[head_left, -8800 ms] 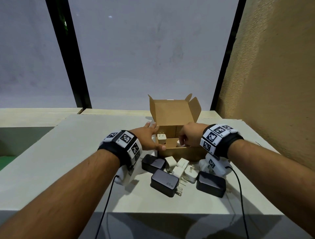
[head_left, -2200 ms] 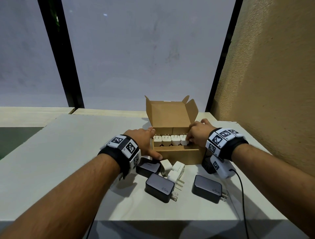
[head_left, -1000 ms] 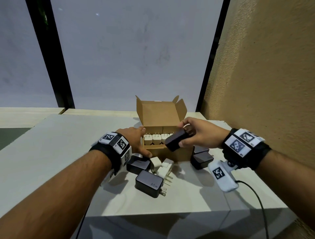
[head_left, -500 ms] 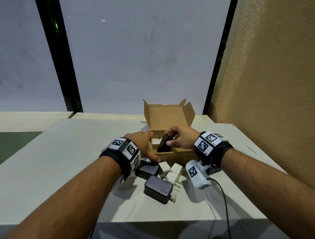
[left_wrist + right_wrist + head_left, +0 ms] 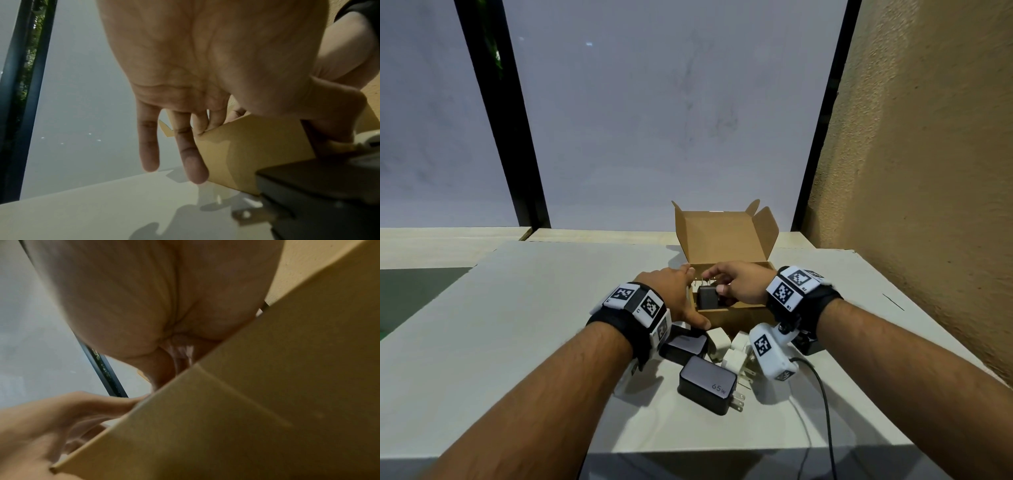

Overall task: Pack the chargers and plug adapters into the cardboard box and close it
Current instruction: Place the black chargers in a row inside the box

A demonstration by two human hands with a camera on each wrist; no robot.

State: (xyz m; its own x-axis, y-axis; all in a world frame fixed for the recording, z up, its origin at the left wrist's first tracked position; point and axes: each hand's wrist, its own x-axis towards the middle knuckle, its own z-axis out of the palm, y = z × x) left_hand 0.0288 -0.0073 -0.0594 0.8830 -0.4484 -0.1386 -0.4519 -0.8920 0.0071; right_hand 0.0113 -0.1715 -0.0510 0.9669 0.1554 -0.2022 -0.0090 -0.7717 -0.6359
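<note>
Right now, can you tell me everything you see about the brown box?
The cardboard box is small, plain brown and rectangular. It sits on the pale table near the tan wall. Its lid stands open at the back, with little side flaps sticking up. The left hand rests against its left side, thumb on the front wall. The right hand holds a black charger at its opening. Most of the inside is hidden.

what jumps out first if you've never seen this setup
The open brown cardboard box draws the eye at centre, the right hand holding a small black charger over its opening, the left hand resting against its left side. In front lie loose black chargers and white plug adapters.
</note>
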